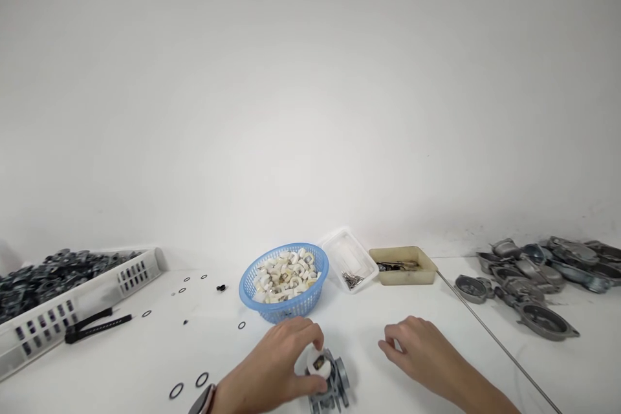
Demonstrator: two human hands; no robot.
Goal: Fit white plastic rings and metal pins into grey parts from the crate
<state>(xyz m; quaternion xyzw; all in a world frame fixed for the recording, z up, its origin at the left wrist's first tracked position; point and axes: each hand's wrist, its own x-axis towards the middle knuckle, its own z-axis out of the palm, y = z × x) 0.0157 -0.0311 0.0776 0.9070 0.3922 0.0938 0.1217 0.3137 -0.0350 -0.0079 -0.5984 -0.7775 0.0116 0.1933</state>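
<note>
At the bottom middle, my left hand (280,365) pinches a white plastic part (319,364) between thumb and fingers. That part rests against the top of a grey metal housing (339,378) on the white table. My right hand (416,354) is to the right of the housing, apart from it, its fingers curled with a small gap between thumb and forefinger and nothing visible in them. Just beyond my left hand stands a blue basket (309,301) filled with white plastic parts (286,277).
Behind are a clear tray (348,252) of small metal pins and a beige tray (410,277). A thin rod (499,343) and grey metal bowls (543,320) lie right. Left are a white crate (48,325), black pliers-like tool (97,330) and black rings (202,379).
</note>
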